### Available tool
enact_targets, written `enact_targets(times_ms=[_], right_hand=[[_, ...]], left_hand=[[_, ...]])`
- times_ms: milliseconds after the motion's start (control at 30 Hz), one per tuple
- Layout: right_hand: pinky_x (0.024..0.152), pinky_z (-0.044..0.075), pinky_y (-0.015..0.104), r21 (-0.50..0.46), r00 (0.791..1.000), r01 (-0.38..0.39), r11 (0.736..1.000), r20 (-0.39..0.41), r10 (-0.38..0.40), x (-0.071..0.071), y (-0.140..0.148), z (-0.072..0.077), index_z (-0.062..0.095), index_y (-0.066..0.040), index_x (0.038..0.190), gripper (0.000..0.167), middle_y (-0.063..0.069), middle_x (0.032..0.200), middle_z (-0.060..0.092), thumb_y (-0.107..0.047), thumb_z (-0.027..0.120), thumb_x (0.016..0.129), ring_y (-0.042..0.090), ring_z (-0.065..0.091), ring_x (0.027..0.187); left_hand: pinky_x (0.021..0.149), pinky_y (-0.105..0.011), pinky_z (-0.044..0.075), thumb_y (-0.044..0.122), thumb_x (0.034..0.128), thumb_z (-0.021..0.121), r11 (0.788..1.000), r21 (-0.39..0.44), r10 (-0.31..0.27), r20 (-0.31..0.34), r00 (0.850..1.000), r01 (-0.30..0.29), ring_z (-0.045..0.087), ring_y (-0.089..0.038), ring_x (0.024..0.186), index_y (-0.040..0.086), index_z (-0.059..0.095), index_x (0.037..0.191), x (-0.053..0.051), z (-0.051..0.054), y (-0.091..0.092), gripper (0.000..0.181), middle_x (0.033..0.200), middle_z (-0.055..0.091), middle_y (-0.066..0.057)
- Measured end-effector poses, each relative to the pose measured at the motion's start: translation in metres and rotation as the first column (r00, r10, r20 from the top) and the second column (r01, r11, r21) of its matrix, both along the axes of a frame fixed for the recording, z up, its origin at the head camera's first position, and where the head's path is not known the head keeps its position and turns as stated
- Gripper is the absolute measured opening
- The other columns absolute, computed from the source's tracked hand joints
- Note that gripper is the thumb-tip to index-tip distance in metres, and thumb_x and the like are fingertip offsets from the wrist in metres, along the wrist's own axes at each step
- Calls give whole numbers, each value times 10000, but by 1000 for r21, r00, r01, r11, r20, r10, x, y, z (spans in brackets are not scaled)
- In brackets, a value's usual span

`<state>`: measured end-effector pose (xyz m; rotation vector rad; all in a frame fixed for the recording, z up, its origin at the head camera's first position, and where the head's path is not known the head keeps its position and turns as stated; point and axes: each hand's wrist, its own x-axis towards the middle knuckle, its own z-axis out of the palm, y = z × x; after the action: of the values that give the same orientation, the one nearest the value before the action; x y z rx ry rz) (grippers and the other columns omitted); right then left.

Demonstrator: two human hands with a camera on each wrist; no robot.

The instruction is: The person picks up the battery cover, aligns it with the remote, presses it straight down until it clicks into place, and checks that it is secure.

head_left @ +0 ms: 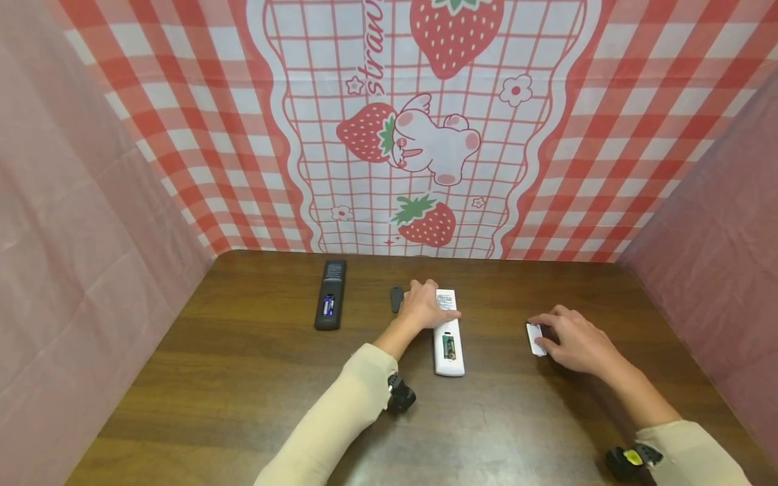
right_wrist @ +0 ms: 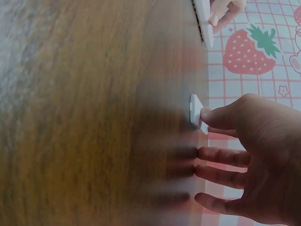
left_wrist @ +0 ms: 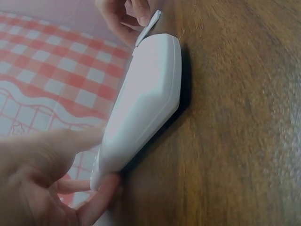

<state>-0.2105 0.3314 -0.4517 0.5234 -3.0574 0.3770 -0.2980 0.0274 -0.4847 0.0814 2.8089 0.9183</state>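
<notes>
A white remote control (head_left: 449,366) lies back side up on the table, batteries (head_left: 449,347) showing in its uncovered compartment. My left hand (head_left: 421,307) grips its far half, thumb across the back and fingers along the side; the left wrist view shows the same remote (left_wrist: 146,89) from its near end. To the right, my right hand (head_left: 577,339) pinches a small white battery cover (head_left: 535,339) by thumb and forefinger. In the right wrist view that cover (right_wrist: 195,113) is tilted close to the tabletop, with the other fingers of the right hand (right_wrist: 263,155) spread.
A black remote control (head_left: 328,317) lies at the left, blue batteries visible in its compartment. A small black battery cover (head_left: 396,299) lies just left of my left hand. The wooden table (head_left: 243,378) ends at a red-and-white checked cloth (head_left: 237,169) behind.
</notes>
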Motion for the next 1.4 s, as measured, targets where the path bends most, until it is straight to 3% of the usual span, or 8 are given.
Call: enact_targets(times_ms=[300,467,700,900,1233,1400], right_hand=[[651,538,425,-3,1000,10,1000,-4,-10,-1,0,0,803,-60,1302,380,192,1145,728,-166,873,943,323,685,978],[646,531,418,-8,1000,13,1000,-3,-13,-1,-1,1,803,-66,1297,374,186,1142,726,-167,871,943,309,679,967],[637,510,390,-14,1000,15,1000,11,-15,1,-2,2,795,-68,1307,370,188,1158,721,-167,855,956,314,675,975],[630,505,393,-10,999,23,1000,23,-23,0,-1,4,792,-70,1302,381,183,1165,725,-180,874,946,298,673,963],[721,614,522,-22,998,30,999,-58,-31,-3,-3,5,819,-44,1198,376,182,1111,794,-213,940,884,312,710,956],[693,593,484,-31,997,58,998,-53,-60,-4,-5,7,830,-33,1193,386,176,1086,810,-217,948,875,290,684,923]], left_hand=[[1171,-523,585,475,867,984,998,67,-11,-38,999,14,636,-380,1335,83,626,1544,3,5,-2,861,1463,657,-210],[1250,-504,517,445,848,1005,996,88,-20,-66,998,26,631,-334,1328,59,659,1496,2,5,-4,830,1400,714,-178],[1206,-497,538,425,825,1023,994,110,-18,-94,995,28,671,-329,1269,57,700,1464,-1,2,-8,805,1311,762,-164],[1193,-494,552,417,855,1001,991,130,-25,-94,995,37,695,-327,1306,89,697,1513,-1,3,-10,796,1379,770,-155],[1063,-408,604,414,839,1017,991,126,-25,-95,995,37,736,-281,1199,135,706,1520,-10,-8,-11,799,1360,801,-106],[1069,-420,600,400,833,1022,990,140,-22,-96,995,35,729,-280,1176,126,697,1531,-10,-6,-11,817,1337,795,-112]])
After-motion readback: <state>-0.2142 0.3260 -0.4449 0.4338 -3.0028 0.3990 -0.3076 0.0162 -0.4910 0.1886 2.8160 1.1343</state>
